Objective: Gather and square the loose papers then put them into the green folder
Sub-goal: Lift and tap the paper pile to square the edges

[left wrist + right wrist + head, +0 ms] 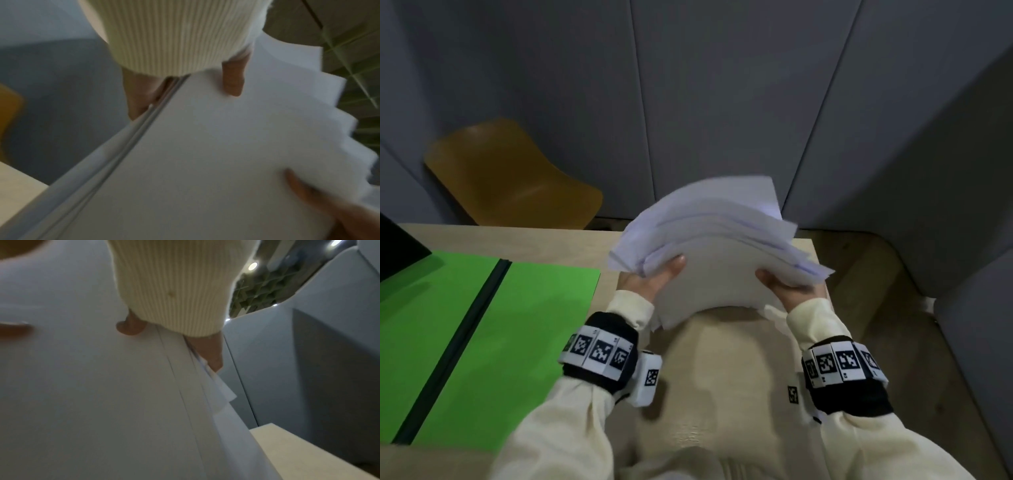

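Note:
A fanned stack of white papers (715, 246) is held up off the table, tilted, its edges uneven. My left hand (654, 281) grips its left side, thumb on the near face and fingers behind. My right hand (787, 282) grips its right side the same way. In the left wrist view the papers (205, 154) fill the frame, with my left thumb (233, 79) on top. In the right wrist view the papers (102, 386) show staggered edges under my right thumb (129, 327). The green folder (493, 329) lies open and flat on the table to the left.
A light wooden table (729, 370) is under my hands, its right edge close to my right wrist. A yellow chair (510, 178) stands behind the table at the left. A dark object (397, 246) sits at the far left. Grey partition panels (722, 96) surround the desk.

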